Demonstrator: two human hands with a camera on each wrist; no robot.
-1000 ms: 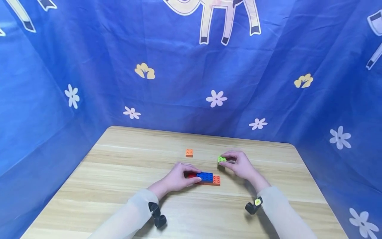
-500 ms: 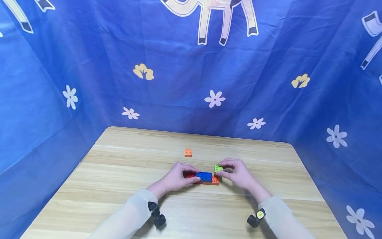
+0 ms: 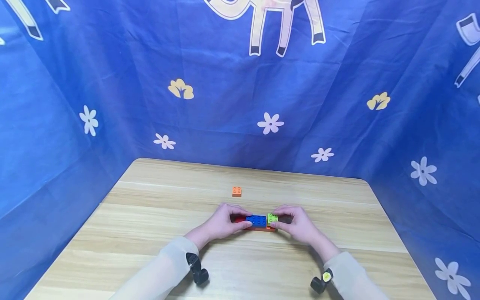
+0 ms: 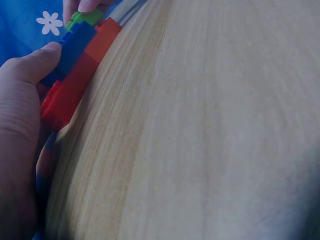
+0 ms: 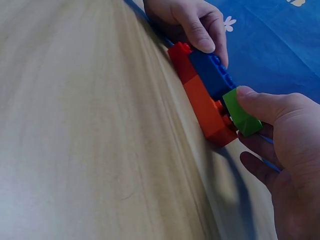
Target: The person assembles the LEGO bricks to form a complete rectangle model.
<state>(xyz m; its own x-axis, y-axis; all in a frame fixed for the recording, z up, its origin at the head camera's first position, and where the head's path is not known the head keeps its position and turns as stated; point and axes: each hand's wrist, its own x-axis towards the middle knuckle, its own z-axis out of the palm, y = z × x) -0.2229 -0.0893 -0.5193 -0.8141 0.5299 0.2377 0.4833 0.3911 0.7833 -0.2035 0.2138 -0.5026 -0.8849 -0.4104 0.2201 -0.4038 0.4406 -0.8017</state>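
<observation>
A red brick (image 5: 181,64) and an orange brick (image 5: 205,107) lie end to end on the table. Across their joint sits a blue brick (image 3: 256,221), studs up. My left hand (image 3: 222,222) grips the blue brick near its left end, thumb in front and fingers behind. My right hand (image 3: 298,223) pinches a light green brick (image 3: 272,219) between thumb and fingers. In the right wrist view the green brick is tilted over the orange brick's bare studs, close beside the blue brick's end. The left wrist view shows the green brick (image 4: 84,19) just past the blue one.
A small orange brick (image 3: 236,191) with studs up lies farther back on the wooden table (image 3: 150,200). A blue patterned cloth (image 3: 225,108) hangs behind the table and along both sides. Each wrist wears a small black camera (image 3: 196,268).
My right hand has brought the green brick nearer and slightly left, from the table behind to over the orange brick's right end. My left hand stays on the blue brick.
</observation>
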